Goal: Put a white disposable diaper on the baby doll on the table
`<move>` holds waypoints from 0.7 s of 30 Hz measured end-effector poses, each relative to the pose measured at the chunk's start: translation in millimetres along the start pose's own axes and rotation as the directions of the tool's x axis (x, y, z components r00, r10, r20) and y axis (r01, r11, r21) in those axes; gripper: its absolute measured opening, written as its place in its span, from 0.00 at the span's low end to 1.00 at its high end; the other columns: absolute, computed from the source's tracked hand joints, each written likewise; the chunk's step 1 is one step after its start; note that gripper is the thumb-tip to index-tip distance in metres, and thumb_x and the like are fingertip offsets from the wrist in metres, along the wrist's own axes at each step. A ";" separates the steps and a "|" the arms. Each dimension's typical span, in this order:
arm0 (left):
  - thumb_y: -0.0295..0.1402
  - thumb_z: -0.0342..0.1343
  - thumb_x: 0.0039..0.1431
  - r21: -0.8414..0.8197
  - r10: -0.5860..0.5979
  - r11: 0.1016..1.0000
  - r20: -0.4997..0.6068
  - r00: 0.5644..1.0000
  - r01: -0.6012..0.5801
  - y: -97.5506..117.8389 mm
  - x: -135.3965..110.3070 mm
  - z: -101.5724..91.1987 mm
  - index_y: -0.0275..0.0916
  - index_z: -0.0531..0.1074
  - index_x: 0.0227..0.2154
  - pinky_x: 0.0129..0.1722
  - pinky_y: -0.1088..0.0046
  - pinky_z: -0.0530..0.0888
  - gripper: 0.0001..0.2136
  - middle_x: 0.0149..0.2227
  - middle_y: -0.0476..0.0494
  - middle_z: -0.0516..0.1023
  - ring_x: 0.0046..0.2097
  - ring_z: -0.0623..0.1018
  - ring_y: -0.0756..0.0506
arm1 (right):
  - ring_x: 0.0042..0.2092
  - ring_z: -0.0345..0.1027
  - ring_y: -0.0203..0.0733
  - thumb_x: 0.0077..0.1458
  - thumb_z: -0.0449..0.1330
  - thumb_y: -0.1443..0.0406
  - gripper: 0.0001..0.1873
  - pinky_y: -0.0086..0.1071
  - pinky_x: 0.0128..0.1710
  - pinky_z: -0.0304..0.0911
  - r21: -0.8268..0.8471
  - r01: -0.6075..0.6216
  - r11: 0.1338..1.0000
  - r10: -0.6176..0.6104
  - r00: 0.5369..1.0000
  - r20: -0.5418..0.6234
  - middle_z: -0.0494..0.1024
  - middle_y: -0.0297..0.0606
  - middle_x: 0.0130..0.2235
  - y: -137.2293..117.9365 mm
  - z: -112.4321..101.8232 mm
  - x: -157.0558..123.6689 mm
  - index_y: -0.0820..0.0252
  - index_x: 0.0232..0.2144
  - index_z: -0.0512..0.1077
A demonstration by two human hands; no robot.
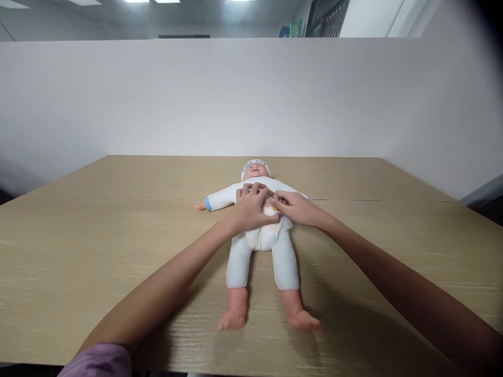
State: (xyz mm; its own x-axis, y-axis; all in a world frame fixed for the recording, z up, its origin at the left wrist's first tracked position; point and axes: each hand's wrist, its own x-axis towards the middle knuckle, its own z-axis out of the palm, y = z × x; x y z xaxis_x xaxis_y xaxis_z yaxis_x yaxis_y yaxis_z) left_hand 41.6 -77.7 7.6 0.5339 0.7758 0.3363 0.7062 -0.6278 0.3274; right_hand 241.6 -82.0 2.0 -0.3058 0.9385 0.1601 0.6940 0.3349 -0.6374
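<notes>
A baby doll [271, 184] lies on its back on the table, head at the far end and feet towards me. It wears a white outfit with blue cuffs, a white printed headband and a white diaper [264, 240] with a coloured print at the front. Across the doll's belly rests my left hand [253, 207], its fingers spread at the diaper's upper part and its thumb apart. My right hand [293, 206] is closed at the diaper's waist on the right side, fingers curled against it. What exactly lies between those fingertips is partly hidden.
The light wooden table [118, 251] stretches out on both sides of the doll. A white partition [236, 99] rises behind it, with another wall at the right. Beyond the partition are ceiling lights and a green package [295, 29].
</notes>
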 end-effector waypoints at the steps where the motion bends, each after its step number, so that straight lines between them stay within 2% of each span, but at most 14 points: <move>1: 0.51 0.64 0.56 -0.006 -0.004 1.000 0.003 1.000 0.004 -0.1 -0.4 0.0 0.44 0.72 0.52 0.59 0.48 0.65 0.25 0.59 0.42 0.72 0.61 0.64 0.30 | 0.29 0.58 0.38 0.69 0.54 0.50 0.21 0.33 0.31 0.51 -0.005 0.001 1.000 -0.001 1.000 -0.008 0.66 0.28 0.26 -1.8 3.0 0.4 0.55 0.28 0.66; 3: 0.49 0.64 0.56 -0.022 -0.001 1.000 -0.004 1.000 0.001 -0.9 -1.3 0.8 0.45 0.72 0.52 0.59 0.49 0.65 0.24 0.59 0.43 0.72 0.61 0.65 0.31 | 0.30 0.61 0.39 0.69 0.55 0.50 0.19 0.34 0.31 0.55 -0.004 0.018 1.000 -0.018 0.997 -0.071 0.69 0.29 0.28 -2.3 7.5 -4.1 0.55 0.30 0.68; 5: 0.47 0.65 0.56 -0.041 0.012 0.999 -0.020 1.000 -0.013 -2.2 -2.2 2.2 0.48 0.73 0.52 0.59 0.49 0.64 0.22 0.58 0.45 0.72 0.61 0.65 0.32 | 0.34 0.67 0.41 0.68 0.57 0.51 0.16 0.35 0.35 0.62 0.009 0.079 0.997 -0.077 0.982 -0.175 0.74 0.33 0.33 0.0 10.8 -15.1 0.55 0.34 0.71; 8: 0.47 0.65 0.56 -0.072 0.017 0.997 -0.020 1.000 -0.019 -4.3 -2.7 3.7 0.50 0.74 0.51 0.60 0.48 0.63 0.20 0.57 0.45 0.72 0.61 0.65 0.32 | 0.49 0.73 0.46 0.71 0.56 0.54 0.13 0.40 0.50 0.68 0.026 0.231 0.973 -0.216 0.939 -0.268 0.78 0.40 0.48 4.8 16.0 -38.3 0.54 0.47 0.74; 11: 0.49 0.65 0.57 -0.108 0.005 0.994 -0.003 1.000 -0.005 -4.9 -2.3 2.5 0.51 0.74 0.52 0.61 0.46 0.63 0.21 0.58 0.44 0.72 0.62 0.64 0.32 | 0.66 0.64 0.51 0.74 0.52 0.58 0.19 0.50 0.67 0.59 -0.033 0.354 0.935 -0.351 0.908 -0.229 0.72 0.41 0.63 9.9 23.6 -57.9 0.50 0.62 0.68; 13: 0.48 0.66 0.57 -0.141 0.000 0.990 0.006 1.000 0.001 -5.1 -2.2 -0.4 0.50 0.75 0.52 0.62 0.45 0.63 0.21 0.58 0.44 0.72 0.63 0.64 0.31 | 0.71 0.56 0.52 0.74 0.51 0.58 0.25 0.54 0.71 0.52 -0.084 0.404 0.911 -0.413 0.893 -0.178 0.66 0.40 0.70 13.2 28.3 -64.7 0.48 0.70 0.60; 15: 0.46 0.67 0.56 -0.200 0.019 0.980 0.020 1.000 -0.014 -7.1 -2.9 -4.8 0.50 0.74 0.53 0.63 0.46 0.63 0.22 0.59 0.44 0.73 0.64 0.64 0.31 | 0.73 0.53 0.52 0.74 0.50 0.58 0.29 0.54 0.72 0.52 -0.114 0.434 0.894 -0.447 0.883 -0.143 0.62 0.39 0.73 16.0 30.1 -66.5 0.48 0.73 0.55; 17: 0.46 0.67 0.56 -0.309 0.060 0.950 0.027 0.998 -0.049 -13.8 -5.0 -9.8 0.50 0.71 0.57 0.64 0.50 0.65 0.26 0.61 0.44 0.72 0.64 0.65 0.32 | 0.73 0.53 0.51 0.74 0.49 0.57 0.29 0.53 0.72 0.52 -0.152 0.456 0.877 -0.474 0.872 -0.119 0.61 0.38 0.73 18.8 27.0 -65.4 0.47 0.73 0.54; 19: 0.48 0.63 0.62 -0.436 0.066 0.898 0.007 0.998 -0.057 -27.5 -8.7 -14.5 0.48 0.67 0.61 0.63 0.55 0.68 0.27 0.65 0.44 0.70 0.65 0.68 0.36 | 0.72 0.54 0.51 0.75 0.48 0.56 0.28 0.53 0.71 0.52 -0.215 0.474 0.854 -0.501 0.860 -0.095 0.62 0.37 0.73 23.5 19.2 -63.1 0.47 0.73 0.55; 21: 0.49 0.54 0.68 -0.468 -0.002 0.883 -0.065 0.998 -0.029 -49.1 -13.5 -18.3 0.46 0.65 0.61 0.64 0.59 0.68 0.23 0.66 0.42 0.68 0.65 0.69 0.39 | 0.71 0.56 0.52 0.75 0.47 0.56 0.28 0.53 0.70 0.53 -0.286 0.446 0.848 -0.494 0.860 -0.124 0.64 0.39 0.71 32.7 8.5 -59.4 0.48 0.72 0.57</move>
State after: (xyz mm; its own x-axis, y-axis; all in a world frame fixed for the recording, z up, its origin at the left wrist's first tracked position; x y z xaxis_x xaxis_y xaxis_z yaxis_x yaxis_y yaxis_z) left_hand -8.8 -58.5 3.1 0.5014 0.7712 0.3923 0.3909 -0.6064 0.6925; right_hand 276.9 -127.6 -34.7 -0.5250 0.6525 0.5465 0.6390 0.7263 -0.2533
